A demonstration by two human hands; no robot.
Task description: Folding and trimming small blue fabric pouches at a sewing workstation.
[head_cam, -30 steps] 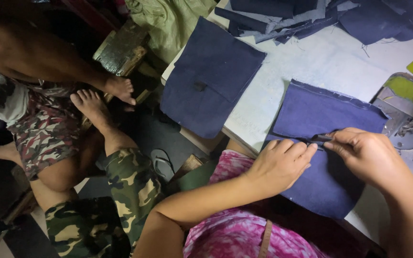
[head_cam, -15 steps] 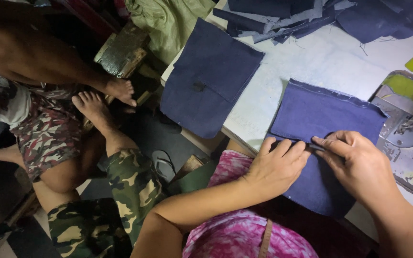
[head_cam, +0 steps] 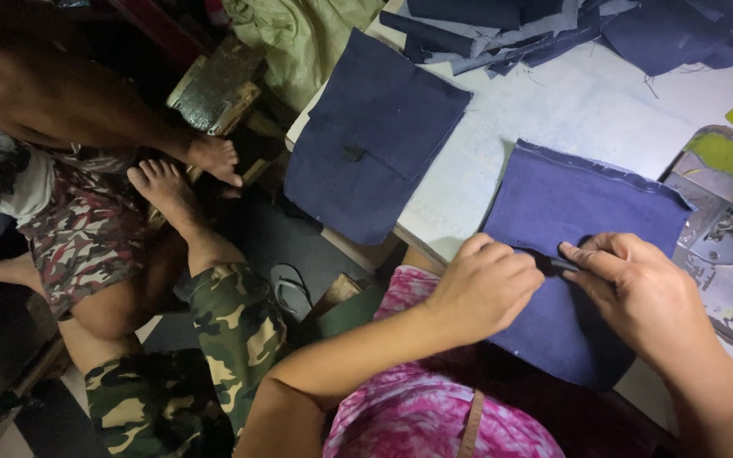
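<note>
A blue cloth panel (head_cam: 587,212) is laid flat on the white table (head_cam: 570,102), its near part hanging over the table's front edge above a pink patterned garment (head_cam: 417,416) worn by the person. The panel is pressed by both hands near its middle. The left hand (head_cam: 485,284) is curled, knuckles up, with its fingertips pinched on a fold of the cloth. The right hand (head_cam: 638,293) is held just beside it, thumb and forefinger closed on the same fold, so that the two hands are nearly touching. To the right of the panel, a sewing machine (head_cam: 731,212) with a metal plate and a yellow-green part is seen at the table's edge. A second, darker panel (head_cam: 375,144) is draped over the table's left corner, well apart from the hands. A heap of dark cloth pieces (head_cam: 570,25) is piled along the far side of the table. On the floor to the left, other people's bare legs, a foot (head_cam: 163,187) and camouflage trousers (head_cam: 214,339) are seen, and a sandal (head_cam: 290,293) lies near them.
</note>
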